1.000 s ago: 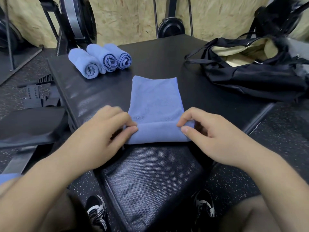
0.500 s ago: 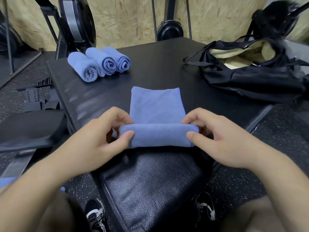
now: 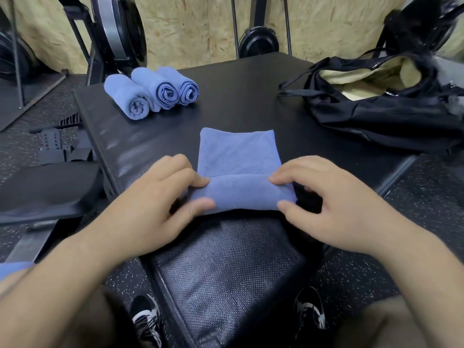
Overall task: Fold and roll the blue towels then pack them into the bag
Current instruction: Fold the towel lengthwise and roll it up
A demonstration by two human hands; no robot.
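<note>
**Item 1, in work.** One blue terry-cloth towel (image 3: 238, 154), folded to a narrow strip, lies on the near part of the black padded platform (image 3: 251, 96). We record its near end turned up into a fat roll. The far portion lies flat and unrolled beyond it.

**Item 2.** Left hand (image 3: 155, 209): thumb on the near side, fingers over the top, pinching the roll's left end.

**Item 3.** Right hand (image 3: 334, 204): the same grasp on the roll's right end. Both hands hold cloth and neither is slack.

**Item 4.** Three rolled blue towels (image 3: 150, 92) lie side by side and touching at the platform's far left corner, well apart from the work.

**Item 5.** Black fabric bag (image 3: 391, 116) with pale lining sits at the far right, mouth open. We see no towel inside, though part of the interior is hidden.

**Item 6.** A blue patch (image 3: 15, 268) shows at the lower left edge. It may be another towel; we cannot tell.

**Standing, by our reckoning.** Three towels are finished, a fourth is partly rolled, and packing has not begun. What remains is to complete this roll, deal with any further towel, and move every roll into the bag.
</note>
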